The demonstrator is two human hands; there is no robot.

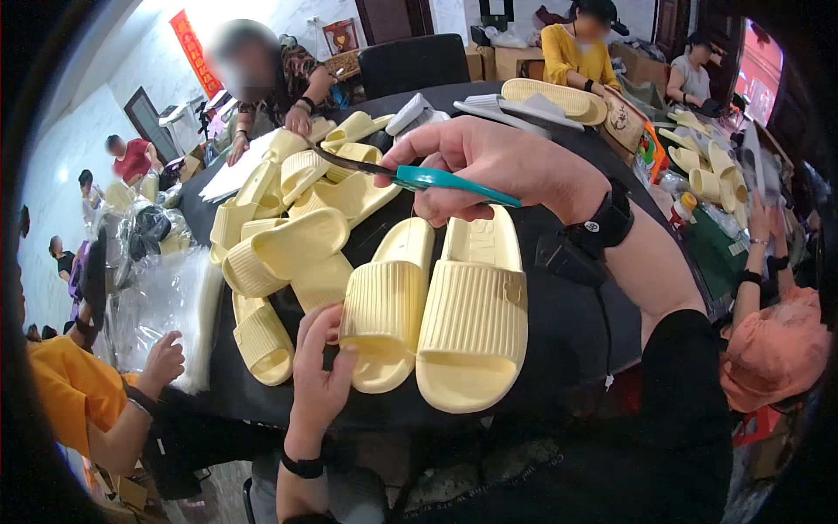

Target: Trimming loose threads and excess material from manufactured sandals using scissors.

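Observation:
Two pale yellow slide slippers lie side by side before me, their open toes toward me. The left slipper (384,301) has its ribbed strap's outer edge in the fingers and thumb of my left hand (320,367). On the strap of the right slipper (472,306) is a small raised ornament; neither hand touches this slipper. Above their heel ends, my right hand (489,162) is closed round a teal-handled cutting tool (436,179). Its dark curved blade (353,162) points left over other slippers. A fine thread seems to hang below the right fingers.
More yellow slippers (301,244) are heaped to the left on the black table (559,336). Clear plastic bags (166,306) lie at the left edge, white sheets (249,168) behind. Co-workers sit around; an orange-sleeved arm (118,428) is close on my left. A black cord (608,341) runs on the right.

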